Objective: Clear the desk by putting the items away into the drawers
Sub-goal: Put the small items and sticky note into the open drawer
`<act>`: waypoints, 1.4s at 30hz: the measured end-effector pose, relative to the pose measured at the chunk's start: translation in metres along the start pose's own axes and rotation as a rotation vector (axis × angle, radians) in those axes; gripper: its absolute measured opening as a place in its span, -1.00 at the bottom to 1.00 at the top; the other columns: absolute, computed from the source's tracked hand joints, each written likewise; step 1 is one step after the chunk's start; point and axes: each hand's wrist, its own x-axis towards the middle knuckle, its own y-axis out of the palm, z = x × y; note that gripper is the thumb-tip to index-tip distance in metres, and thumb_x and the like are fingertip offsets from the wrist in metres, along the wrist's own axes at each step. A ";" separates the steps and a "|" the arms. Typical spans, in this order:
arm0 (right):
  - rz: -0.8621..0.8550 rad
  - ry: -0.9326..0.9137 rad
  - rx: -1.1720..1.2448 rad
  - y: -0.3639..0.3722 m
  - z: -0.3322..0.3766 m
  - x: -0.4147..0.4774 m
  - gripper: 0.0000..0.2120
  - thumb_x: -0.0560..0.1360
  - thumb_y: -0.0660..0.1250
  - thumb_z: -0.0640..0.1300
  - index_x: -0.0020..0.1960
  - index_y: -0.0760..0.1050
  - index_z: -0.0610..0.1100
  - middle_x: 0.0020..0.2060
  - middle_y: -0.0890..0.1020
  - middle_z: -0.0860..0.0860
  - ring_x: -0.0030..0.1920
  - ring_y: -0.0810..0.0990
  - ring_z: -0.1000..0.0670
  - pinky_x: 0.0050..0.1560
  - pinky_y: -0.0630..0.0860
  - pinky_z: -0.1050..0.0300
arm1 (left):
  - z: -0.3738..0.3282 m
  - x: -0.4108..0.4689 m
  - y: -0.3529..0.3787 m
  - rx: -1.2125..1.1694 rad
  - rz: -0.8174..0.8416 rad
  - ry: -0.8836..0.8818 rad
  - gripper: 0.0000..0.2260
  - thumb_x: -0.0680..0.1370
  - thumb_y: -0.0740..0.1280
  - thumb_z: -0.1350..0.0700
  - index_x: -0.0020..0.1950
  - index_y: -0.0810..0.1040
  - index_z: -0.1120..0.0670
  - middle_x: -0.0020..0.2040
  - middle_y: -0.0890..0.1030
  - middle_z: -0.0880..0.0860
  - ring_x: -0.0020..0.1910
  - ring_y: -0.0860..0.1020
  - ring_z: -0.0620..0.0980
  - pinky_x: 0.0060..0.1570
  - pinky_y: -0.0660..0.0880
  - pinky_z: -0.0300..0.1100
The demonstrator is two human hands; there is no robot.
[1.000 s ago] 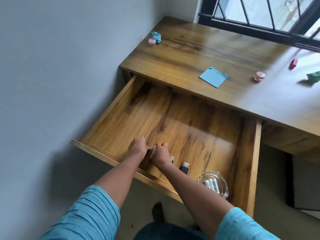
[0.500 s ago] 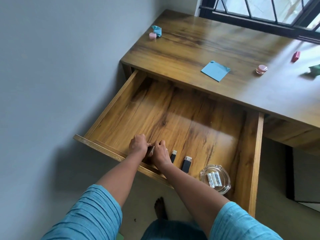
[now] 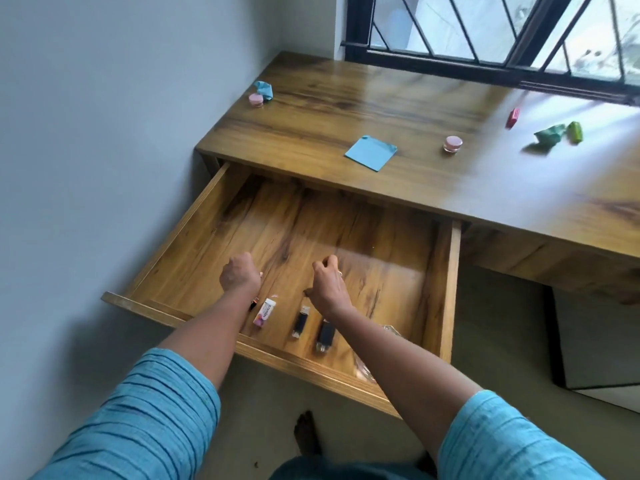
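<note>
The wooden drawer (image 3: 445, 289) under the desk (image 3: 311, 129) stands pulled out. My left hand (image 3: 239, 276) and my right hand (image 3: 327, 284) hover above its front part, apart from each other, fingers loosely curled and holding nothing. On the drawer floor below them lie a white and pink eraser (image 3: 265, 312) and two black USB sticks (image 3: 300, 320) (image 3: 325, 336). A glass bowl (image 3: 388, 329) is mostly hidden under my right forearm. On the desk top lie a blue sticky note (image 3: 370, 153) and a pink jar (image 3: 453, 144).
At the desk's far left corner sit another pink jar (image 3: 256, 99) and a crumpled blue paper (image 3: 265, 89). On the right lie a red item (image 3: 513, 117), a crumpled green paper (image 3: 549, 135) and a green item (image 3: 575, 131). A wall runs along the left, a window behind.
Both hands were together over the eraser at the drawer's front; they have let go, lifted and spread apart. The eraser now lies uncovered. The view has risen.
</note>
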 end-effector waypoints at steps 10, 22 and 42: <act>-0.195 -0.025 -0.057 -0.121 -0.135 -0.022 -0.89 0.54 0.27 -0.24 0.05 0.49 -0.22 0.23 0.34 -0.12 0.09 0.51 -0.13 -0.03 0.55 0.07 | -0.194 -0.104 0.030 -0.092 -0.076 0.169 -0.77 0.59 0.21 0.11 0.07 0.61 0.19 -0.02 0.65 0.16 -0.05 0.63 0.14 -0.19 0.50 -0.15; -0.375 0.198 -0.082 -0.284 -0.290 -0.043 -0.78 0.52 0.31 -0.24 0.14 0.49 -0.28 0.25 0.35 -0.16 0.14 0.51 -0.19 0.13 0.50 0.03 | -0.408 -0.199 0.041 -0.265 -0.241 0.570 -0.77 0.58 0.21 0.03 0.05 0.58 0.14 -0.03 0.65 0.12 -0.04 0.63 0.09 -0.16 0.52 -0.15; -0.430 0.336 -0.140 -0.442 -0.400 0.158 -0.69 0.56 0.12 -0.33 0.24 0.48 -0.26 0.20 0.42 -0.20 0.19 0.44 -0.23 0.16 0.46 0.00 | -0.630 -0.027 -0.013 -0.248 -0.150 0.525 -0.74 0.57 0.19 0.09 0.10 0.59 0.18 0.08 0.61 0.17 0.07 0.58 0.14 -0.07 0.50 -0.12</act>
